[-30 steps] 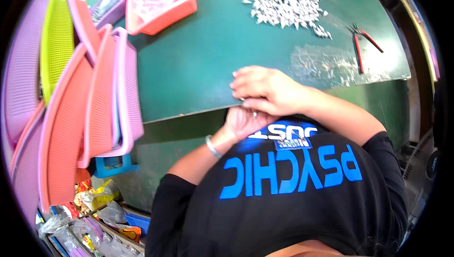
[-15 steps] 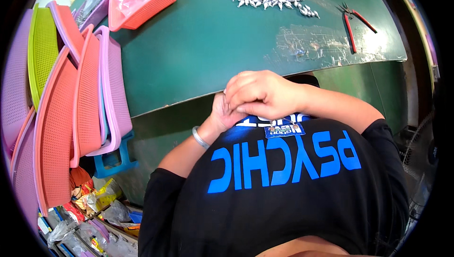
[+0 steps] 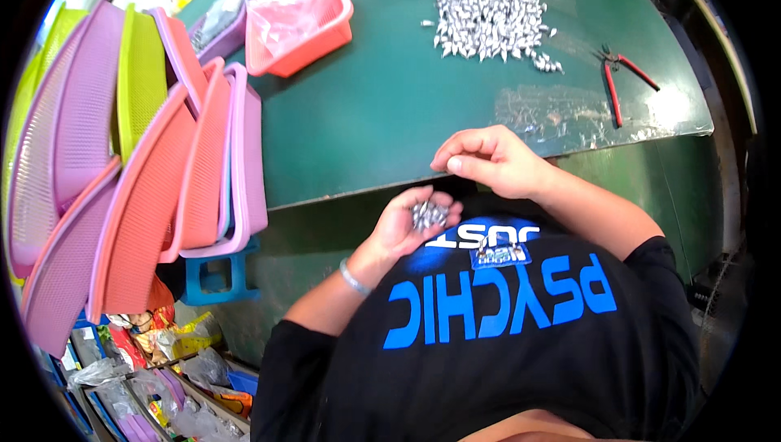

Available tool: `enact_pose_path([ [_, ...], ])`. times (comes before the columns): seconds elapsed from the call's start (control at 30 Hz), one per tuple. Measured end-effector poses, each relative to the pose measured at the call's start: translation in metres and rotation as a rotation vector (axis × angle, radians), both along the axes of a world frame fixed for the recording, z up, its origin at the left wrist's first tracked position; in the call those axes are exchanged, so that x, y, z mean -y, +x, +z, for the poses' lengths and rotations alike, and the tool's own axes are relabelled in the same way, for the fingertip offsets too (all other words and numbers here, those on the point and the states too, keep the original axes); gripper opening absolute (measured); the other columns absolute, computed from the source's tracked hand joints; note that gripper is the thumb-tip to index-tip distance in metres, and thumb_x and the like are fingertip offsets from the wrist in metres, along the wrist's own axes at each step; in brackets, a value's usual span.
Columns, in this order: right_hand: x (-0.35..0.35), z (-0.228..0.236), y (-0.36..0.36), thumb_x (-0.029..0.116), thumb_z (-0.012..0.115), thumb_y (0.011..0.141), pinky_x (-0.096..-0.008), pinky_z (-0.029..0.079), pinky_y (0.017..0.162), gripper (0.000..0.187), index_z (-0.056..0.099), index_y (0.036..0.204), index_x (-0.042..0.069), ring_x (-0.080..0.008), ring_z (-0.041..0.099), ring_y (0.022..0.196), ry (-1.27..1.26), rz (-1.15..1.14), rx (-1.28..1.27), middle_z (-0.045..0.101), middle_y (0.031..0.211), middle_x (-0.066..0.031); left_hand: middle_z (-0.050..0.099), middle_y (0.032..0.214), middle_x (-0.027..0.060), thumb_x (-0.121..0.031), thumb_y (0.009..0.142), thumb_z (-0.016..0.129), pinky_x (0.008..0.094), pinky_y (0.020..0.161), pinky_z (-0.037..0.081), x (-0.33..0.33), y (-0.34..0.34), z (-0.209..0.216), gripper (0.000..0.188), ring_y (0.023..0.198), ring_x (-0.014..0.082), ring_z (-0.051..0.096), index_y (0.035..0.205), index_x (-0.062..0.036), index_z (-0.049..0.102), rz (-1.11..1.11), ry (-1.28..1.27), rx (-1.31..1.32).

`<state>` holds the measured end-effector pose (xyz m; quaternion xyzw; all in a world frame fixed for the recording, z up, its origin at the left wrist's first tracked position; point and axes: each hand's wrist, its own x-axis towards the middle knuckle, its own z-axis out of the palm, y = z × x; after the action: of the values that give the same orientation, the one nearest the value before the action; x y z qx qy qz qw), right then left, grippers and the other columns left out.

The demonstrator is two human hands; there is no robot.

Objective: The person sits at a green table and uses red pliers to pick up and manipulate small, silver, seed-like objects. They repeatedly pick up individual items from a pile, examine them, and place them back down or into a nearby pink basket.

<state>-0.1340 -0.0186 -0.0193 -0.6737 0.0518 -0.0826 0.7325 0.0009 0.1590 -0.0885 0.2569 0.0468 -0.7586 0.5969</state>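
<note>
My left hand is turned palm up in front of the table edge, its fingers curled around a small heap of silver teardrop-shaped metal pieces, which look like fishing sinkers. To its right and a little farther off, my right hand hovers at the table edge. Its fingers are bent together with the thumb against them; whatever they might pinch is too small or hidden to tell. On the far part of the table lies a large pile of the same silver pieces, a few scattered at its rim.
Red-handled pliers lie spread at the right on the green table. A coral basket with a plastic bag stands at the far left. Several stacked baskets crowd the left side, above a blue stool and bins of packaging.
My hands were together, the right over the left; now they are apart. The left has opened upward, showing the silver pieces, and the right has moved away to the right. The view has shifted.
</note>
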Motion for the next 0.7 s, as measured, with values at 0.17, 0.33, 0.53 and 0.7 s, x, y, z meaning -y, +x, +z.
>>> enact_pose_path([
  [0.17, 0.005, 0.050, 0.011, 0.010, 0.065, 0.079, -0.0389, 0.051, 0.075, 0.017, 0.065, 0.094, 0.003, -0.0309, 0.064, 0.088, -0.953, -0.054, 0.435, 0.065, 0.092, -0.0129, 0.065, 0.086, 0.0202, -0.023, 0.092, 0.055, 0.0253, 0.044, 0.050, -0.008, 0.013, 0.061, 0.030, 0.074, 0.0285, 0.065, 0.082, 0.0036, 0.061, 0.224, 0.102, 0.047],
  [0.33, -0.023, 0.152, 0.029, 0.013, 0.058, 0.075, -0.0409, 0.051, 0.065, 0.015, 0.062, 0.081, 0.000, -0.0330, 0.063, 0.071, -1.264, 0.236, 0.871, 0.062, 0.074, -0.0177, 0.063, 0.090, 0.0194, -0.018, 0.087, 0.061, 0.0247, 0.046, 0.049, 0.036, 0.067, 0.114, 0.019, 0.079, 0.0271, 0.062, 0.078, -0.0012, 0.058, 0.744, 0.060, 0.422],
  [0.53, -0.054, 0.246, 0.008, 0.015, 0.060, 0.073, -0.0430, 0.051, 0.061, 0.016, 0.065, 0.077, 0.001, -0.0304, 0.065, 0.071, -1.345, 0.573, 0.750, 0.064, 0.075, -0.0162, 0.060, 0.091, 0.0189, -0.013, 0.089, 0.054, 0.0233, 0.045, 0.048, 0.137, 0.235, 0.154, 0.017, 0.085, 0.0290, 0.062, 0.093, 0.0038, 0.054, 0.410, -0.180, 0.453],
  [0.7, -0.060, 0.260, -0.008, 0.017, 0.059, 0.074, -0.0421, 0.051, 0.062, 0.017, 0.066, 0.081, 0.003, -0.0290, 0.065, 0.073, -1.449, 0.647, 0.634, 0.065, 0.079, -0.0145, 0.058, 0.077, 0.0129, -0.007, 0.086, 0.057, 0.0299, 0.054, 0.053, 0.186, 0.290, 0.138, 0.009, 0.070, 0.0236, 0.060, 0.085, 0.0014, 0.055, 0.383, 0.158, 1.062],
])
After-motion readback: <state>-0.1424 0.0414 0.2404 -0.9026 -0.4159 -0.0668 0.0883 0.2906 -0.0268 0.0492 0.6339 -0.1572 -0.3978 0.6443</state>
